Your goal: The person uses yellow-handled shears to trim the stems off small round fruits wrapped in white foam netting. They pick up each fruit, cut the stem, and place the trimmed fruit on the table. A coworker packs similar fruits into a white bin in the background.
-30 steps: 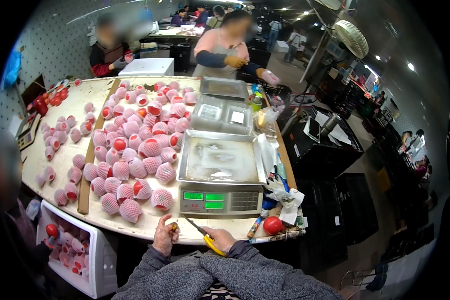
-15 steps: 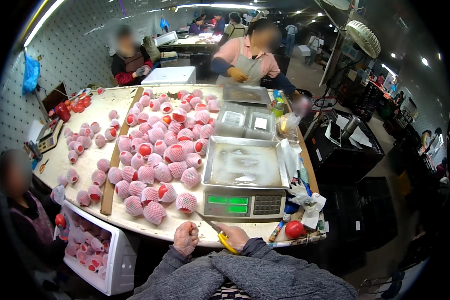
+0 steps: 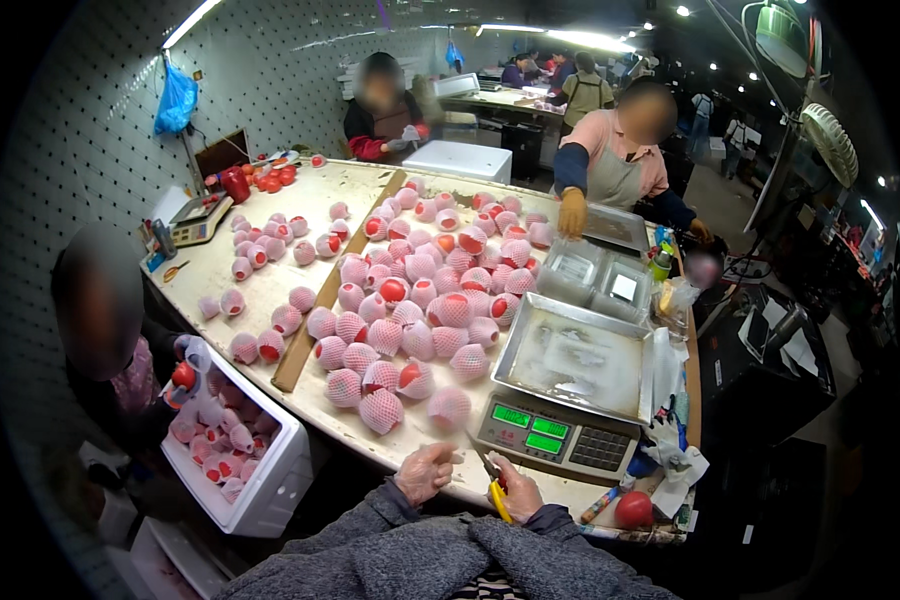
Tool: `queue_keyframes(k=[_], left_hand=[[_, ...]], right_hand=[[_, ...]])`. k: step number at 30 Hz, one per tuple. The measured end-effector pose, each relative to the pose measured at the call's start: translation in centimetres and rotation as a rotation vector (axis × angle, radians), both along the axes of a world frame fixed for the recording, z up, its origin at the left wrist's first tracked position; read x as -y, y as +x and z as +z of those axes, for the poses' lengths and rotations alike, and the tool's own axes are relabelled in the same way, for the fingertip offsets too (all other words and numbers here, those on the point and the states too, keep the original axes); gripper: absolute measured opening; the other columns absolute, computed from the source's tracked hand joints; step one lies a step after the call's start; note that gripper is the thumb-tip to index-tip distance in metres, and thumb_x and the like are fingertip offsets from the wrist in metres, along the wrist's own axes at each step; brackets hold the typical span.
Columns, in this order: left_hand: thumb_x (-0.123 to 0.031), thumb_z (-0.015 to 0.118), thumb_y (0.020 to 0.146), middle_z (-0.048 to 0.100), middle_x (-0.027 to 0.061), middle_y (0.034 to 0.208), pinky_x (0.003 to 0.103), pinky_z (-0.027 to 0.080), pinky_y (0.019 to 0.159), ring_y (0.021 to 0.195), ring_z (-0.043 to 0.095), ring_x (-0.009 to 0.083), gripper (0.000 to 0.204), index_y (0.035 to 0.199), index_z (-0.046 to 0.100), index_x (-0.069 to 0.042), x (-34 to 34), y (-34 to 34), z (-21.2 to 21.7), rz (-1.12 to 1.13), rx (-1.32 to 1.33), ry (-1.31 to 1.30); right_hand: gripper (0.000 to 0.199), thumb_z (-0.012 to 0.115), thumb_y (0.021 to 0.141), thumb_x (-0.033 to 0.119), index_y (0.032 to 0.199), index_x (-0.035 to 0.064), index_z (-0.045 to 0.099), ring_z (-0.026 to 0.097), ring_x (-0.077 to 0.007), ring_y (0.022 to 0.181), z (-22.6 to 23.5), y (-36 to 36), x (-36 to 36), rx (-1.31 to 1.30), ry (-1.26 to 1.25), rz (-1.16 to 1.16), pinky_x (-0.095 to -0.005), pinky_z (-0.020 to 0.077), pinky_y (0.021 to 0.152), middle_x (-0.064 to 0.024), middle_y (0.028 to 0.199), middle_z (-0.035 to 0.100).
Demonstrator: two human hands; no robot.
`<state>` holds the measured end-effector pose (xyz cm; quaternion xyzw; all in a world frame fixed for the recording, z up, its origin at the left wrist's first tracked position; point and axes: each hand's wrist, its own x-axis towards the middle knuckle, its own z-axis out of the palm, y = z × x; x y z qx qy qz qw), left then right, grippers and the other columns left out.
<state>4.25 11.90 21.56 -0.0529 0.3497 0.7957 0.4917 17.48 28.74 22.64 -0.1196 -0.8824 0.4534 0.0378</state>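
Note:
My left hand [image 3: 428,473] is at the table's near edge, its fingers curled together. Anything between them is too small or hidden to make out. Just right of it, my right hand [image 3: 518,490] grips yellow-handled scissors [image 3: 500,502], dark blades pointing up and away. Beyond my left hand, apart from it, lies a round red fruit in a pink foam net [image 3: 449,408]. Many more netted fruits [image 3: 417,340] spread across the table behind. A digital scale [image 3: 560,437] with green displays and a metal tray [image 3: 575,358] stands beyond my right hand.
A wooden strip [image 3: 320,310] divides the table. At left, a person fills a white foam box [image 3: 260,490] with netted fruit. Clear plastic boxes [image 3: 573,268] stand beyond the tray, where another person's gloved hand [image 3: 572,213] reaches. A bare red fruit [image 3: 633,510] lies at right.
The view has turned left, so the table appears further right. My left fingers have loosened from a tighter fist. The far worker's gloved hand has come down to the plastic boxes.

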Motion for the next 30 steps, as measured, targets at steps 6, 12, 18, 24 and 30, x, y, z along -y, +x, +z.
queue_keyframes(k=[6,12,18,24,30], left_hand=[[-0.033,0.039,0.097,0.04,0.0002,0.07,0.02,0.031,0.046,0.053,0.035,0.0088,0.031,0.106,0.051,-0.005,-0.4,0.3,0.3,0.02,-0.062,0.07],[-0.023,0.049,0.093,0.059,0.0095,0.099,0.021,0.044,0.062,0.069,0.05,0.0104,0.027,0.115,0.052,-0.006,-0.3,1.2,0.9,0.091,-0.099,0.049],[-0.027,0.05,0.093,0.057,0.0039,0.091,0.021,0.042,0.06,0.07,0.047,0.0076,0.027,0.108,0.054,-0.005,-1.1,1.0,1.3,0.092,-0.088,0.008],[-0.023,0.048,0.093,0.037,-0.0063,0.065,0.022,0.031,0.049,0.054,0.035,0.0055,0.016,0.097,0.054,-0.009,-3.2,0.0,1.8,0.103,-0.194,0.102],[-0.015,0.053,0.091,0.045,-0.0011,0.08,0.02,0.039,0.058,0.065,0.045,0.0087,0.022,0.11,0.047,-0.007,-3.6,0.4,4.6,0.166,-0.128,0.235]], right_hand=[[0.044,0.061,0.078,0.016,0.12,0.0126,0.047,0.061,-0.0347,0.069,-0.8,-0.4,0.4,-0.023,-0.029,0.039,-0.0426,0.0461,0.058,-0.016,0.075,0.062],[0.046,0.064,0.074,0.012,0.118,0.0083,0.051,0.061,-0.0299,0.067,-1.4,-0.1,-0.4,-0.09,-0.014,-0.005,-0.0374,0.0465,0.059,-0.0163,0.074,0.061],[0.047,0.067,0.071,0.009,0.116,0.0038,0.053,0.061,-0.0251,0.069,-0.7,0.2,-0.6,-0.181,0.018,-0.06,-0.0317,0.0474,0.063,-0.0153,0.081,0.062],[0.049,0.066,0.072,0.005,0.119,0.0033,0.053,0.058,-0.0139,0.069,-2.1,-0.6,-2.1,-0.242,-0.021,-0.104,-0.0274,0.0472,0.064,-0.0076,0.077,0.06],[0.046,0.065,0.073,0.003,0.117,0.0024,0.053,0.057,-0.017,0.072,0.0,1.2,-2.0,-0.199,0.112,-0.129,-0.0284,0.0461,0.063,-0.0113,0.089,0.06]])
